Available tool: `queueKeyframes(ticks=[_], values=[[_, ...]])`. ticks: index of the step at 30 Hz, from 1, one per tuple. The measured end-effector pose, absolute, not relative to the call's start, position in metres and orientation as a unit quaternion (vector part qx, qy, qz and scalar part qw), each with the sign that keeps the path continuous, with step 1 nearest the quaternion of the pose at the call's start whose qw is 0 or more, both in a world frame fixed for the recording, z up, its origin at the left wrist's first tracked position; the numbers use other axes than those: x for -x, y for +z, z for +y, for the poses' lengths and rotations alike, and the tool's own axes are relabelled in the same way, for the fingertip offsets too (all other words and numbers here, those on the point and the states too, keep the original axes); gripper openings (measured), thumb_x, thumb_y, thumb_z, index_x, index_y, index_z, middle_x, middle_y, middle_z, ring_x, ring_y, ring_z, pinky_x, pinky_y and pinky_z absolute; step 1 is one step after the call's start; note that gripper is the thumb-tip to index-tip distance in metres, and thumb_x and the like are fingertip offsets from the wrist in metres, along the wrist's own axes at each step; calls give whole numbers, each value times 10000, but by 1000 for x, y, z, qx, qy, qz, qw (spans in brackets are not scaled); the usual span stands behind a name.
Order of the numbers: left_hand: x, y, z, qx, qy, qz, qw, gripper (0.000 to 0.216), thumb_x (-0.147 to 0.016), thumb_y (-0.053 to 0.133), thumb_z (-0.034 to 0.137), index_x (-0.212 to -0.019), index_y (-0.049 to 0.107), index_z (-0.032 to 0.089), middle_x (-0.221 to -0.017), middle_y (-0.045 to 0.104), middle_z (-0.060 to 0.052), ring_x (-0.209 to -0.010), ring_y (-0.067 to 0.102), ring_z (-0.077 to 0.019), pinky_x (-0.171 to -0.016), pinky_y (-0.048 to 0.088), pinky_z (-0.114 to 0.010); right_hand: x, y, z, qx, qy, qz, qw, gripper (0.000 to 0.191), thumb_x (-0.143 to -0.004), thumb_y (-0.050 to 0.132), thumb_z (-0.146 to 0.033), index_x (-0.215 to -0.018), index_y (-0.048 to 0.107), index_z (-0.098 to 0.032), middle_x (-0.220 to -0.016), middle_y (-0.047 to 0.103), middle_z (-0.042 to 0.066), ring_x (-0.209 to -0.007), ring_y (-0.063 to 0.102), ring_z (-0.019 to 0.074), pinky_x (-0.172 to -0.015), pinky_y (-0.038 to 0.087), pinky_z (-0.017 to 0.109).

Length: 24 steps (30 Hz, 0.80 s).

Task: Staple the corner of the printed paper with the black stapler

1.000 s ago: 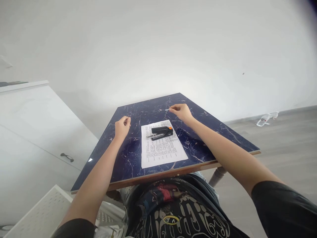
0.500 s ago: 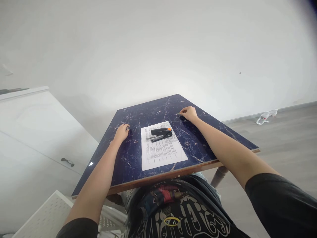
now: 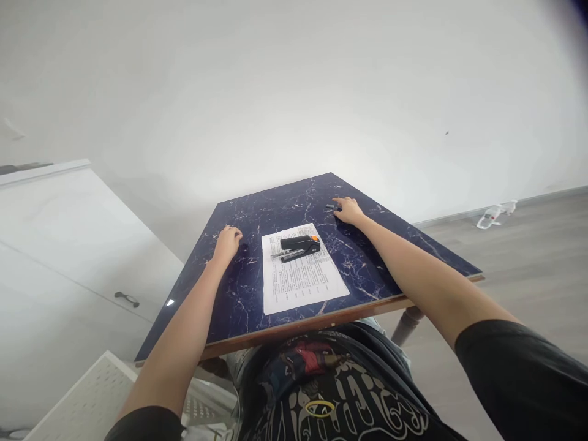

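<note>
A black stapler (image 3: 299, 247) with an orange button lies on printed paper sheets (image 3: 298, 288). Its upper arm is lifted away from the silver magazine. Beyond the paper at the right, my right hand (image 3: 349, 212) has thumb and forefinger apart. Just left of those fingertips, a small grey strip (image 3: 329, 206), perhaps staples, lies on the tabletop. My left hand (image 3: 228, 242) rests left of the paper, fingers loosely curled together and no object showing in them; its palm side is hidden.
The dark blue marbled table (image 3: 271, 211) has a wooden edge along my body and a white wall behind it. A white cabinet (image 3: 82, 245) stands left, above a white perforated surface (image 3: 87, 398). Clear plastic bottles (image 3: 493, 215) lie on the floor at right.
My right fingers have spread apart and let go of the small grey strip, which now lies on the table. My left fingers have drawn closer together.
</note>
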<state>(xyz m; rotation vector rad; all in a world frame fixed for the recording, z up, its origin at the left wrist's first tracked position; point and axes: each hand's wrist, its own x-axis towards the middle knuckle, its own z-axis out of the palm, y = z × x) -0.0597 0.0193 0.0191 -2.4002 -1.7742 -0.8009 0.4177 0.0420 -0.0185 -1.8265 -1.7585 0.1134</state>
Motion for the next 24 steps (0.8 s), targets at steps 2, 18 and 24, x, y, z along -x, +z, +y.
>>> queueKeyframes(ticks=[2, 18, 24], values=[[48, 23, 9, 803, -265, -534, 3, 186, -1001, 547, 219, -1031, 728, 189, -1125, 739, -118, -1103, 698, -276, -1062, 525, -422, -418, -17, 40, 693, 44, -659, 290, 562, -879, 689, -194, -1437, 691, -124, -1304, 730, 180, -1302, 610, 348, -1167, 438, 443], [-12, 50, -57, 876, -268, -355, -184, 228, -893, 777, 365, -1053, 787, 204, -1007, 814, -81, -923, 761, -249, -920, 599, -418, -420, -14, 43, 682, 62, -677, 270, 307, -866, 673, -136, -1107, 855, -185, -1111, 823, 81, -1107, 748, 266, -1106, 501, 333], [-13, 48, -53, 902, -227, -345, -129, 276, -1067, 471, 337, -1067, 707, 194, -968, 718, -67, -854, 669, -202, -916, 537, -402, -419, -13, 42, 682, 77, -673, 275, 287, -866, 694, -164, -1102, 853, -195, -1086, 827, 68, -1064, 758, 255, -1013, 553, 304]])
